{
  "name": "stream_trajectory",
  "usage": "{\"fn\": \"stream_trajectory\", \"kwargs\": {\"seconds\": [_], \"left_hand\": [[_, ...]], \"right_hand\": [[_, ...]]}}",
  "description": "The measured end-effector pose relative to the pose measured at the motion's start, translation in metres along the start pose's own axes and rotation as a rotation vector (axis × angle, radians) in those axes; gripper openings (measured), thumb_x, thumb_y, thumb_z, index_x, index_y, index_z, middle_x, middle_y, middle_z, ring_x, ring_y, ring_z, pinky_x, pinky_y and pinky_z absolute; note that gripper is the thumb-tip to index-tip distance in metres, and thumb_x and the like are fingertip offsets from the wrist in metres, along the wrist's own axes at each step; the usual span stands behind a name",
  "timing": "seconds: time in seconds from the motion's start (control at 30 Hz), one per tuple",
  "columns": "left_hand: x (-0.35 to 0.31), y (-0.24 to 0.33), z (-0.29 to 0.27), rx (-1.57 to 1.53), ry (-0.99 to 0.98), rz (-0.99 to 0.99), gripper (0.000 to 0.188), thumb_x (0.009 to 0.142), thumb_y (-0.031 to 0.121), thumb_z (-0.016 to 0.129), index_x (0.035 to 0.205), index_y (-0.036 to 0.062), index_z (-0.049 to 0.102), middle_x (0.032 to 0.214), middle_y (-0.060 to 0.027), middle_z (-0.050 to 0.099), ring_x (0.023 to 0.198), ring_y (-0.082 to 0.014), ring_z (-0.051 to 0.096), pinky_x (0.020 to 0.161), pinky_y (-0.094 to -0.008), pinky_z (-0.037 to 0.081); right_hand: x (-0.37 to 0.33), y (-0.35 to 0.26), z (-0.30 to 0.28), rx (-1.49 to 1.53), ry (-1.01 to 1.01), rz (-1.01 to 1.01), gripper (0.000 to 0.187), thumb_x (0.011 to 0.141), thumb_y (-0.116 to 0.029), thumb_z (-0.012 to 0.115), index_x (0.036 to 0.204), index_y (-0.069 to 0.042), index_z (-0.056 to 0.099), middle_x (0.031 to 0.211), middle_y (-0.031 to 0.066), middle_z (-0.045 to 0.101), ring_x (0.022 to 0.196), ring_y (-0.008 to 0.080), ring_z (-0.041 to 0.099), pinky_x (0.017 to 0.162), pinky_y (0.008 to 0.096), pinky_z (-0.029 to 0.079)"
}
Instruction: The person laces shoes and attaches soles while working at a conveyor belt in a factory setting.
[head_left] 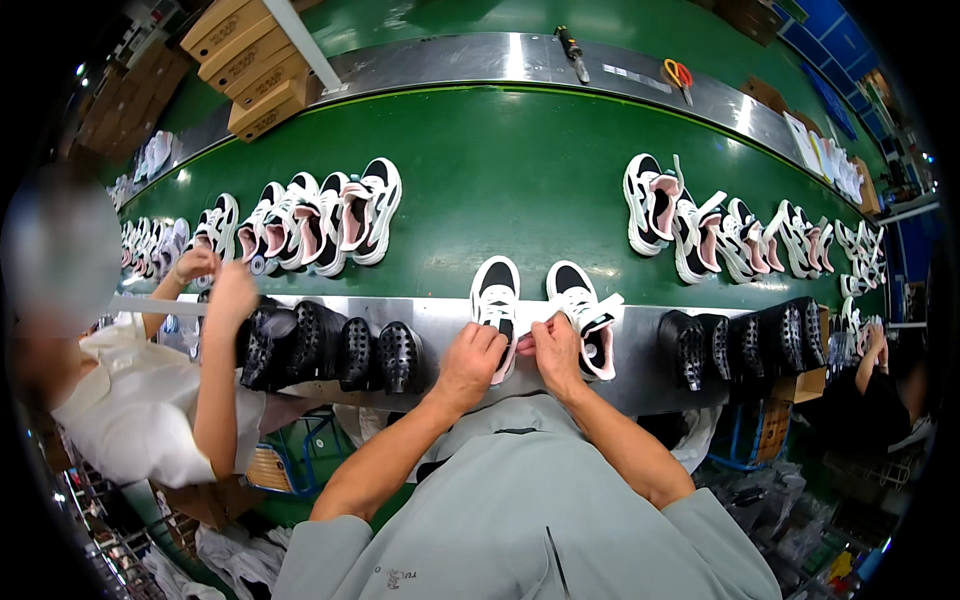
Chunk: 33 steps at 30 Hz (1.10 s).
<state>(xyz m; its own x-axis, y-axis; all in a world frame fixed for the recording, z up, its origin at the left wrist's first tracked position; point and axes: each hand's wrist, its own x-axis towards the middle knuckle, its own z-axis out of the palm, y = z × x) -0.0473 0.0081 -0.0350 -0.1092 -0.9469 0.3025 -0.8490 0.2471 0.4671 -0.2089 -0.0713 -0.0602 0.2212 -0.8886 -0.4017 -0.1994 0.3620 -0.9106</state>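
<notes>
The left hand and right hand, fingers curled almost together — hold unclear — work the left shoe near the worktop's front edge; gentle, even pressure suits.

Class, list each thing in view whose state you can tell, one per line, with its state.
Left shoe: upright
Right shoe: upright, strap raised
Left hand: touching the left shoe, grip unclear
Right hand: fingers bent beside the left shoe, grip unclear
Black perforated forms: lined up
Cardboard boxes: stacked
Orange-handled scissors: lying flat
Black-handled tool: lying flat
</notes>
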Motion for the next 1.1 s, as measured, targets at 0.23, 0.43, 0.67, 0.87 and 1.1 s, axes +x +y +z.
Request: {"fn": "stream_trajectory", "kwargs": {"seconds": [0.23,0.43,0.67,0.87,1.1], "left_hand": [[-0.032,0.012,0.030,-0.215,-0.235,-0.995,0.060,0.085,0.017,0.072,0.141,0.0084,0.050,0.122,-0.0204,0.062,0.117,-0.0405,0.058,0.093,-0.0447,0.052],[-0.029,0.020,0.030,-0.729,-0.276,-1.284,0.056,0.084,-0.001,0.058,0.139,0.0104,0.054,0.124,-0.0195,0.066,0.116,-0.0390,0.061,0.101,-0.0432,0.049],[-0.044,0.031,0.009,-0.435,-0.309,-0.978,0.061,0.084,0.008,0.066,0.143,0.0141,0.053,0.123,-0.0262,0.058,0.116,-0.0438,0.058,0.100,-0.0457,0.048],[-0.039,0.041,-0.014,-0.301,-0.191,-0.730,0.070,0.074,-0.006,0.068,0.141,0.0139,0.056,0.127,-0.0215,0.055,0.117,-0.0408,0.056,0.100,-0.0453,0.049],[-0.027,0.053,-0.033,-0.179,-0.151,-0.546,0.073,0.072,-0.009,0.068,0.140,0.0153,0.057,0.132,-0.0211,0.052,0.114,-0.0439,0.054,0.097,-0.0476,0.050]], "right_hand": [[-0.015,-0.002,-0.021,-0.058,-0.107,0.072,0.022,0.097,-0.010,0.052,0.104,0.010,0.057,0.089,0.0159,0.069,0.074,0.0215,0.072,0.064,0.0309,0.061],[-0.056,-0.054,-0.051,-0.220,-0.274,-0.034,0.038,0.087,-0.001,0.064,0.125,0.000,0.060,0.118,0.0088,0.057,0.089,0.0140,0.063,0.070,0.0285,0.056],[-0.057,-0.090,-0.079,-0.251,-0.770,-0.251,0.036,0.087,-0.001,0.071,0.122,-0.004,0.063,0.113,0.0033,0.057,0.085,0.0083,0.055,0.074,0.0205,0.047],[-0.050,-0.085,-0.082,-0.309,-0.765,-0.116,0.013,0.097,-0.011,0.067,0.101,0.002,0.068,0.086,0.0019,0.062,0.076,0.0095,0.059,0.071,0.0255,0.050],[-0.046,-0.093,-0.068,-0.415,-0.766,-0.127,0.019,0.101,-0.016,0.063,0.099,0.002,0.069,0.079,0.0053,0.062,0.070,0.0115,0.058,0.064,0.0277,0.048]]}}
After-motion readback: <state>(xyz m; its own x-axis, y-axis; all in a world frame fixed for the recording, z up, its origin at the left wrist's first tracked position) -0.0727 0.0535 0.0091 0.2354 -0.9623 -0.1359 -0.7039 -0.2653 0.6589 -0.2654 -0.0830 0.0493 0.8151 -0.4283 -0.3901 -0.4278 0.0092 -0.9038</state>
